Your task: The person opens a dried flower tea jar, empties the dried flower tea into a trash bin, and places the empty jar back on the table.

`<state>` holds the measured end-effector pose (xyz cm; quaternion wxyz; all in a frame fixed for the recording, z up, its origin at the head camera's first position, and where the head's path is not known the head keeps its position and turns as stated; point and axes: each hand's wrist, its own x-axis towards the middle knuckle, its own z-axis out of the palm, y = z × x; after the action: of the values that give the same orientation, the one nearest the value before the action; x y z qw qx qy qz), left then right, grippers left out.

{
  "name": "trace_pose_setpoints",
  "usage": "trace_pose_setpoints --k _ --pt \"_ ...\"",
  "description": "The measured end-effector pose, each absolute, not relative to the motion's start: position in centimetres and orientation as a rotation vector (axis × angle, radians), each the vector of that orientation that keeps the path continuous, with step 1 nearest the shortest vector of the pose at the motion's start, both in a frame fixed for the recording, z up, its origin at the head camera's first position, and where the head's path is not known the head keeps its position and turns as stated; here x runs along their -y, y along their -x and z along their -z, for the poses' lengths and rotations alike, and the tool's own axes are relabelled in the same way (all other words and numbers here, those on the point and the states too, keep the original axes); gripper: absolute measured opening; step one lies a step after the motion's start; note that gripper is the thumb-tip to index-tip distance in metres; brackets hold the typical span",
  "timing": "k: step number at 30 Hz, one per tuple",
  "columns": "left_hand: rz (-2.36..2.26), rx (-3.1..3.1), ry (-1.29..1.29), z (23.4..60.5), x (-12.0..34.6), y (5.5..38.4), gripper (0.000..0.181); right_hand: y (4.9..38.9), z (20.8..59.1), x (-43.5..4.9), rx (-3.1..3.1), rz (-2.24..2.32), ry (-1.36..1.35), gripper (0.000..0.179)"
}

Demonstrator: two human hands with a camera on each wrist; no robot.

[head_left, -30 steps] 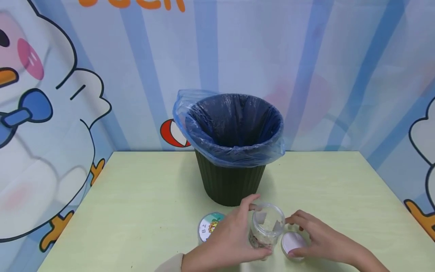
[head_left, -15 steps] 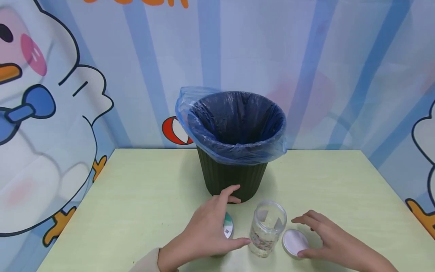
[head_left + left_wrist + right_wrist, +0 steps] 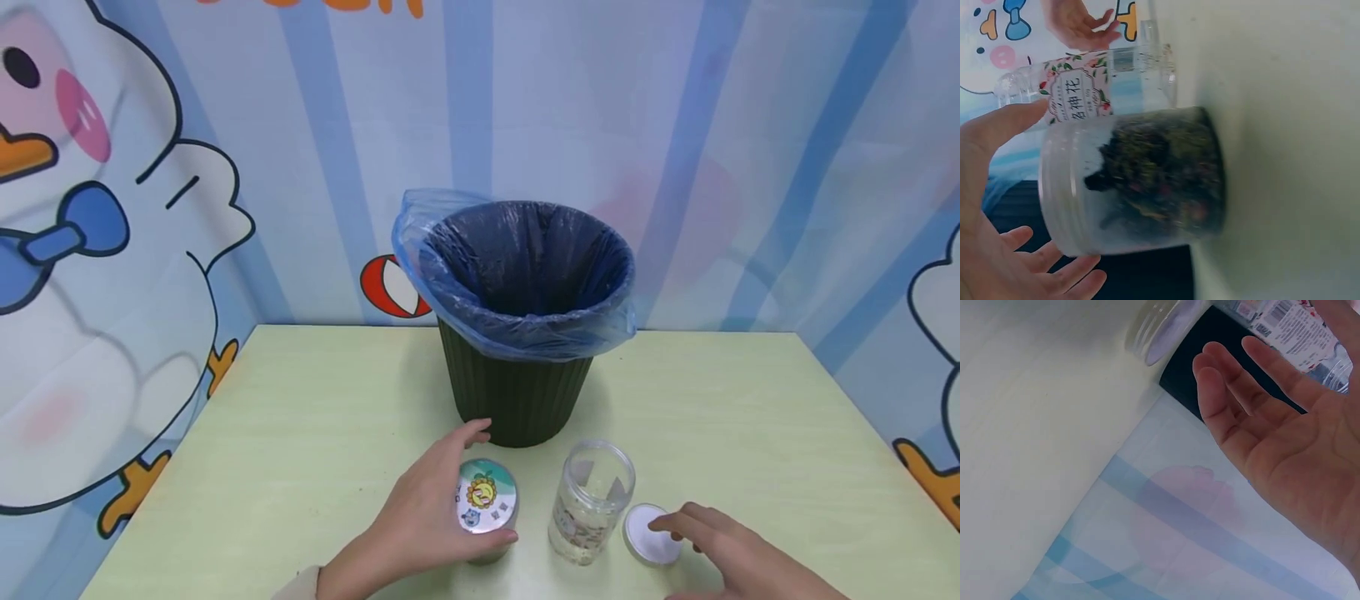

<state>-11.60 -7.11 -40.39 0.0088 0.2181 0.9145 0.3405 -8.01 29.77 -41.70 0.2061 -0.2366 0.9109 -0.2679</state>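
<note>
A clear jar of dark dried flowers or herbs (image 3: 1154, 181) stands upright on the table. On top of it is a round lid with a sunflower picture (image 3: 487, 492). Around this jar my left hand (image 3: 416, 512) is spread, thumb on the near side and fingers beyond, close to its wall. Just right of it stands a lidless clear jar (image 3: 588, 517) with a flowered label. A white lid (image 3: 647, 537) lies flat beside that jar. My right hand (image 3: 738, 554) hovers at the white lid's right edge with loosely bent fingers, holding nothing.
Behind the jars stands a dark ribbed bin (image 3: 517, 400) lined with a blue plastic bag (image 3: 525, 337). A striped cartoon backdrop (image 3: 360, 150) rises along the back and sides of the pale green table (image 3: 322, 417).
My left hand has let go of the lidless jar and moved left to the sunflower-lidded jar. My right hand has drawn back slightly toward the near edge, uncovering more of the white lid.
</note>
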Motion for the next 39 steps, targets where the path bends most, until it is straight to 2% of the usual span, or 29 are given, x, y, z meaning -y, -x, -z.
trace_pose_setpoints --k 4,9,12,15,19,21,23,26,29,34,39 --pt "-1.122 -2.814 -0.612 41.3 7.9 11.3 0.113 7.6 43.1 -29.4 -2.535 0.703 0.717 0.061" --pt "-1.205 -2.761 -0.581 42.6 8.9 11.0 0.118 6.7 44.6 -27.8 -2.577 0.705 0.900 0.049" --pt "-1.283 -2.718 -0.545 43.4 9.4 11.0 0.120 6.0 45.0 -26.1 -2.662 0.728 1.223 0.038" --pt "-1.357 -2.658 -0.488 43.8 9.8 11.1 0.120 5.6 45.2 -24.3 -2.820 0.568 1.753 0.022" --pt "-1.418 -2.599 -0.451 44.4 10.4 11.2 0.120 5.4 44.9 -22.4 -2.924 0.442 2.093 0.033" --pt "-1.435 -2.579 -0.455 44.6 10.6 11.3 0.119 5.3 44.6 -21.5 -2.929 0.513 2.041 0.017" --pt "-1.446 -2.565 -0.467 44.8 10.8 11.2 0.117 5.1 44.1 -20.8 -2.913 0.589 1.895 0.012" --pt "-1.460 -2.533 -0.468 45.0 10.9 11.2 0.116 4.7 43.1 -19.9 -2.907 0.633 1.655 0.025" --pt "-1.461 -2.499 -0.444 45.1 10.8 11.2 0.115 4.5 42.3 -19.0 -2.891 0.635 1.460 0.029" --pt "-1.451 -2.471 -0.387 45.2 10.4 11.1 0.115 5.0 41.4 -17.7 -2.786 0.698 1.279 0.042" --pt "-1.442 -2.508 -0.440 45.3 9.9 11.2 0.114 5.4 40.1 -16.3 -2.743 0.672 1.159 0.059"
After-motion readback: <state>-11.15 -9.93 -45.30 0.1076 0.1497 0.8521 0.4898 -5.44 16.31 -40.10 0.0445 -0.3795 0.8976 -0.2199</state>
